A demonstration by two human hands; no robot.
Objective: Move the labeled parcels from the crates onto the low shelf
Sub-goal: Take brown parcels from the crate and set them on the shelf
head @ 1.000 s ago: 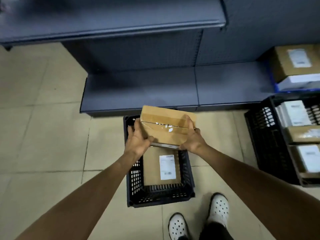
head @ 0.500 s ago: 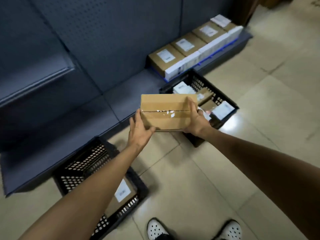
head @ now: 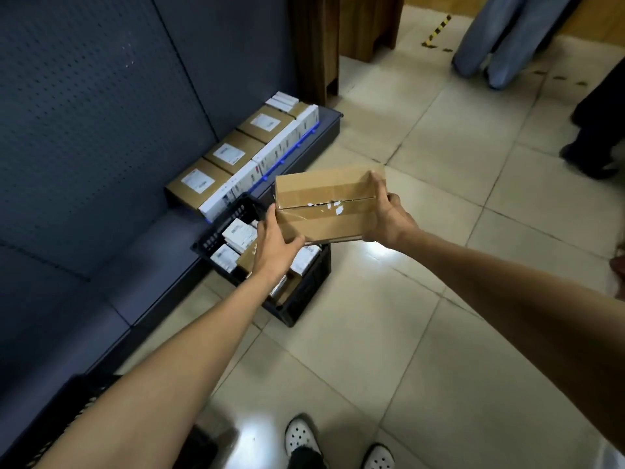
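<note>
Parcel (head: 326, 211) clasped between L grip (head: 274, 247), R grip (head: 389, 220); underside hidden; crate (head: 304, 299) part-covered

Head camera (wide-angle) faces forward, down toward floor (head: 439, 350).

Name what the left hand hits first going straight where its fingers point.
Probably the row of parcels on the low shelf; the left hand seems to clear the black crate, though depth is unclear.
</note>
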